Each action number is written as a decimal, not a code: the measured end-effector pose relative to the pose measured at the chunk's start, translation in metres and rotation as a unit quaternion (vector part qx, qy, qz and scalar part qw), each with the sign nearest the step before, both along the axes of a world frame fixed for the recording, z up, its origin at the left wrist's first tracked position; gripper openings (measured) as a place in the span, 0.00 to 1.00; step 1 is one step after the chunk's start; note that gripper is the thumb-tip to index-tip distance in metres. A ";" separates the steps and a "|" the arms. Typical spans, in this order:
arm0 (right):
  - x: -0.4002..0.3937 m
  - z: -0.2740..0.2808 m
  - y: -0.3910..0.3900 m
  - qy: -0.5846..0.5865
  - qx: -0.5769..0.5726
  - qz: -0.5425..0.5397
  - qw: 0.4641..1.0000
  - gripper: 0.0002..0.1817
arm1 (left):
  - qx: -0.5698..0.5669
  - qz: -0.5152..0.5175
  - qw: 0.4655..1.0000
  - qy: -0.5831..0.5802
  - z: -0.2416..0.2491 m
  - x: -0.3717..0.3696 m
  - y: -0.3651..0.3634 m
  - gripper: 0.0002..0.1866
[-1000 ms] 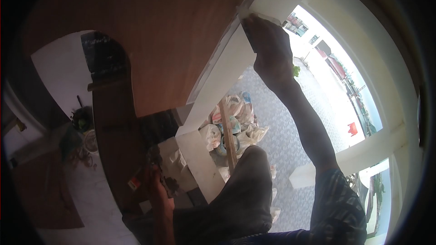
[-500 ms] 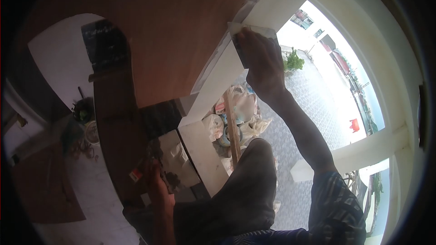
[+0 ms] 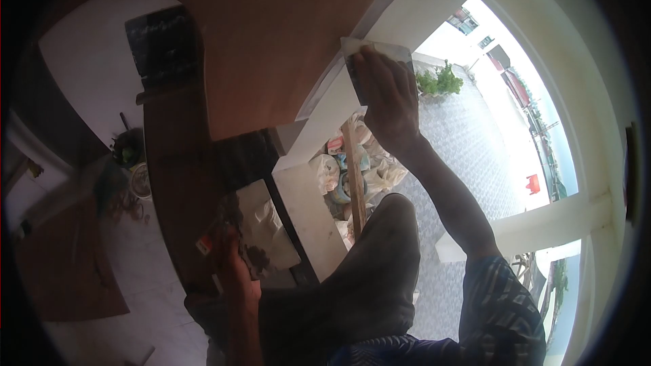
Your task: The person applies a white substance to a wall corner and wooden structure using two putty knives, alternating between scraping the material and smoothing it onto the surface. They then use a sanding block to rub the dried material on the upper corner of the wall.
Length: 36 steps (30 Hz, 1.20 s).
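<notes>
My right hand (image 3: 388,98) is closed on a thin, wide scraper blade (image 3: 352,71), fingers pressed on its flat face. The blade touches the seam where a brown panel (image 3: 271,41) meets a white frame (image 3: 400,17). Pale filler (image 3: 320,98) runs along that edge. Low on the left, my left hand (image 3: 236,271) grips the dark, crusted side of a flat putty board (image 3: 268,230) with a whitish smear on it. Shadow hides part of these fingers. Beside them is a small red-and-white item (image 3: 204,245), which I cannot make out.
A dark curved ledge (image 3: 178,183) runs down the left. Plastic bags (image 3: 383,175) and a wooden stick (image 3: 352,169) lie below the frame, beyond my knee (image 3: 390,230). A bucket (image 3: 140,181) stands on the pale floor. Outside is grey paving (image 3: 468,142) with a green plant (image 3: 444,80).
The view has shifted slightly. My right hand and the blade sit a little lower on the seam, with the fingers lying flatter on the blade. My left hand still holds the board.
</notes>
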State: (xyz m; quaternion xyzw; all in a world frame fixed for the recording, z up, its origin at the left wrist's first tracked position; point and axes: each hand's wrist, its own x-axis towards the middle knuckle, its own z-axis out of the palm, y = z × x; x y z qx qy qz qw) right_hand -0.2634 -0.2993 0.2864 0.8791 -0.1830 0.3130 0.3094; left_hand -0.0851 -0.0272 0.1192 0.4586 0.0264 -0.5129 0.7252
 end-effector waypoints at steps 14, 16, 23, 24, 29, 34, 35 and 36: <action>0.002 -0.064 0.007 -0.012 0.046 0.030 0.998 0.30 | 0.003 -0.021 1.000 -0.008 0.008 0.004 0.004 0.29; 0.001 -0.074 0.009 -0.004 0.057 0.023 0.998 0.30 | 0.009 -0.018 1.000 -0.018 0.006 0.005 0.006 0.29; -0.001 -0.105 0.011 0.017 0.090 0.017 0.996 0.31 | 0.002 -0.017 1.000 -0.006 0.011 0.007 0.007 0.29; -0.001 -0.108 0.012 0.018 0.094 0.015 0.995 0.31 | 0.005 -0.015 1.000 -0.008 0.015 0.007 0.006 0.29; -0.005 -0.126 0.007 0.024 0.098 0.008 0.995 0.31 | 0.000 -0.013 1.000 -0.013 0.022 0.004 0.000 0.29; -0.009 -0.144 0.007 0.010 0.141 0.027 0.990 0.33 | 0.004 -0.006 1.000 -0.006 0.031 0.004 -0.001 0.30; -0.009 -0.148 0.008 0.011 0.150 0.023 0.988 0.34 | 0.006 -0.007 1.000 -0.007 0.032 0.003 -0.001 0.30; -0.010 -0.151 0.008 0.014 0.160 0.023 0.987 0.33 | 0.009 -0.008 1.000 -0.009 0.032 0.003 -0.001 0.30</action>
